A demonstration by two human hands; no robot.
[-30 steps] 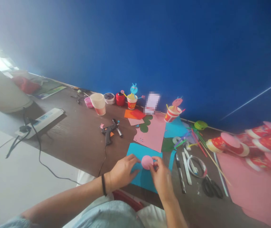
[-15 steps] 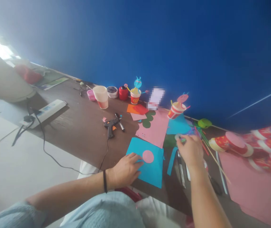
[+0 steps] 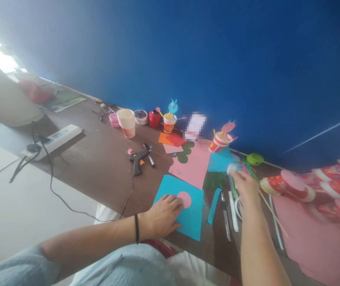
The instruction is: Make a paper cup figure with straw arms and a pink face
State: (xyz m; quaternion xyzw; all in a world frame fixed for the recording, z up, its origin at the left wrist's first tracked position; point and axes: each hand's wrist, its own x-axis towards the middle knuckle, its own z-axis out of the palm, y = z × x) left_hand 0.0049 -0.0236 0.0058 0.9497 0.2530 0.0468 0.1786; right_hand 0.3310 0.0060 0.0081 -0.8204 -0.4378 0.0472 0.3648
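Note:
My left hand (image 3: 165,214) lies flat, fingers spread, on a blue paper sheet (image 3: 192,216) at the table's near edge. Its fingertips touch a pink paper circle (image 3: 185,199) lying on that sheet. My right hand (image 3: 245,186) is raised further right over a pile of straws and pens. Its fingers pinch a small pale roll (image 3: 232,169), blurred by motion, that looks like tape.
A black glue gun (image 3: 136,159) and a marker (image 3: 150,155) lie mid-table, its cord running off the near edge. Pink paper (image 3: 192,163), paper-cup figures (image 3: 220,141), a plastic cup (image 3: 127,123) and small pots stand behind. Red paper cups (image 3: 291,182) crowd the right; a power strip (image 3: 53,139) lies left.
My right hand let go of the pink circle, reached right to the straws and pens, and lifted the small pale roll. My left hand stayed on the blue sheet.

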